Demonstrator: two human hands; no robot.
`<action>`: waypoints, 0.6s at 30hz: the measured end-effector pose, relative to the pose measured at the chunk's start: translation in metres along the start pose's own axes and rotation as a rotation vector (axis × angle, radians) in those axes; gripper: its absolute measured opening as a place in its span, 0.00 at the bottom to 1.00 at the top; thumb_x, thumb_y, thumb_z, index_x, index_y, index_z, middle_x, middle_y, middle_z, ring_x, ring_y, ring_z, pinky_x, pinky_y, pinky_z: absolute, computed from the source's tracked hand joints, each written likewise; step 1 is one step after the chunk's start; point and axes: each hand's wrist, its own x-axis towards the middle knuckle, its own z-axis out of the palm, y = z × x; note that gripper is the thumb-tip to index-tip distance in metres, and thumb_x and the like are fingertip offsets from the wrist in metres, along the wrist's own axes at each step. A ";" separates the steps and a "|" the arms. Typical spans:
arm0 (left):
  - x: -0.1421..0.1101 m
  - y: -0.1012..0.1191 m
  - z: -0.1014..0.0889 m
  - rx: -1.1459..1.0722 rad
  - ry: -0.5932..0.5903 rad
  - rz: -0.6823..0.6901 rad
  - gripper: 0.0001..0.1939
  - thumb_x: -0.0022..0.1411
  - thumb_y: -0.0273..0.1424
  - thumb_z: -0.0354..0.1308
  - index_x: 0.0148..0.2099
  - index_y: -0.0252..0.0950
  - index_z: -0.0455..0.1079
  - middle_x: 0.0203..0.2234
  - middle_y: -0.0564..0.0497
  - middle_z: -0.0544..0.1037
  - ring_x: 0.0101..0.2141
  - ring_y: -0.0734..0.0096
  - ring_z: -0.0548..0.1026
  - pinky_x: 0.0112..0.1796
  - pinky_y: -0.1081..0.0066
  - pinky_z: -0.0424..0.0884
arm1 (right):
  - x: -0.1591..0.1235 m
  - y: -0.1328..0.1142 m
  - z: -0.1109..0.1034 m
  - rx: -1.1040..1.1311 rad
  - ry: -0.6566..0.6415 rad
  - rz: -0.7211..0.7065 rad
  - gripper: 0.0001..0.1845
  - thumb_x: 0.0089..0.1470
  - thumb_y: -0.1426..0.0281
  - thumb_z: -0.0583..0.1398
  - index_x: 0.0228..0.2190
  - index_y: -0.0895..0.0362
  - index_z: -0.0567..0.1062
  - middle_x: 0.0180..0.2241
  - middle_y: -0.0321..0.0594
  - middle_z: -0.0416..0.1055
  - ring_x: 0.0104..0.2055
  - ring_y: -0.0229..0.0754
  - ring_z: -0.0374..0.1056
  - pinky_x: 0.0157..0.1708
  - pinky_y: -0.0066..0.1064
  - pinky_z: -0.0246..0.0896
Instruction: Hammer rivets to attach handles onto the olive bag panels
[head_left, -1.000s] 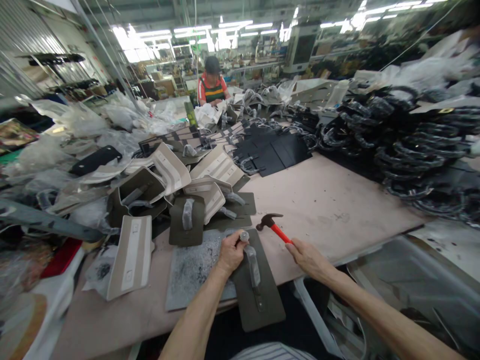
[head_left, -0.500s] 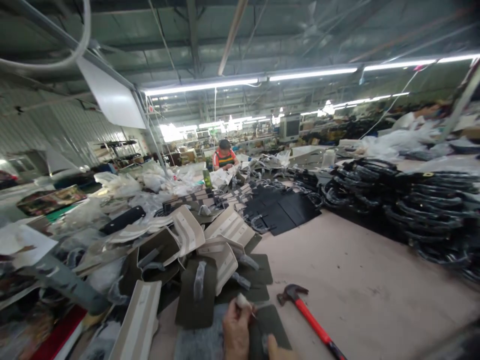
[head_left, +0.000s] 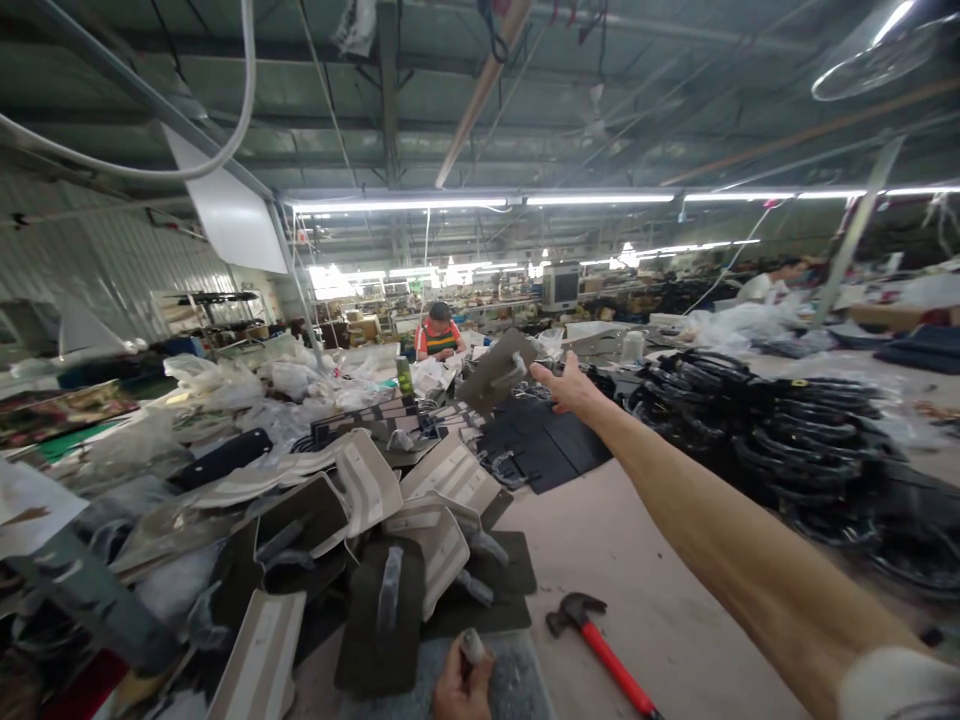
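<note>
My right hand [head_left: 568,388] is stretched far forward over the table, fingers apart. Just beyond its fingertips a dark olive panel with a plastic-wrapped handle [head_left: 495,372] is tilted above the pile; it looks free of the hand. Low in the view, my left hand [head_left: 459,682] is closed around a small pale cylindrical object [head_left: 472,645], whose kind I cannot make out. Under that hand lies a grey slab [head_left: 517,670]. Another olive panel with a wrapped handle [head_left: 381,615] rests beside the slab on the left. A claw hammer with a red handle [head_left: 606,660] lies to the right.
Beige-backed curved panels [head_left: 367,475] are heaped at left, with flat black sheets [head_left: 544,440] behind. Plastic-wrapped black handles [head_left: 795,430] are stacked at right. A metal post [head_left: 97,590] stands at near left. Another person [head_left: 438,332] sits across the table.
My right hand has gone from beside the left hand to far forward. The olive panel from the slab is now above the far pile. My left hand still holds the pale object.
</note>
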 end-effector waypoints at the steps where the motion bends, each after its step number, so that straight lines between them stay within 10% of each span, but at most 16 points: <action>1: 0.000 0.003 -0.001 0.006 -0.010 -0.001 0.21 0.49 0.50 0.61 0.38 0.39 0.77 0.26 0.48 0.81 0.32 0.55 0.80 0.36 0.67 0.75 | 0.003 0.001 0.007 -0.075 0.044 -0.036 0.44 0.57 0.50 0.55 0.64 0.65 0.52 0.56 0.64 0.64 0.48 0.50 0.71 0.42 0.39 0.67; 10: -0.005 0.030 -0.015 0.090 -0.189 0.033 0.12 0.60 0.40 0.58 0.38 0.37 0.74 0.28 0.50 0.79 0.32 0.64 0.76 0.35 0.70 0.71 | -0.147 0.121 0.160 -0.267 -0.480 -0.097 0.12 0.56 0.64 0.58 0.36 0.58 0.79 0.36 0.42 0.79 0.38 0.42 0.72 0.37 0.28 0.61; 18: -0.006 0.021 -0.011 0.085 -0.218 -0.008 0.07 0.62 0.33 0.55 0.39 0.36 0.71 0.29 0.51 0.77 0.32 0.67 0.74 0.36 0.71 0.68 | -0.146 0.077 0.210 -0.235 -0.366 -0.044 0.22 0.60 0.53 0.52 0.40 0.58 0.75 0.39 0.47 0.76 0.42 0.46 0.71 0.43 0.32 0.59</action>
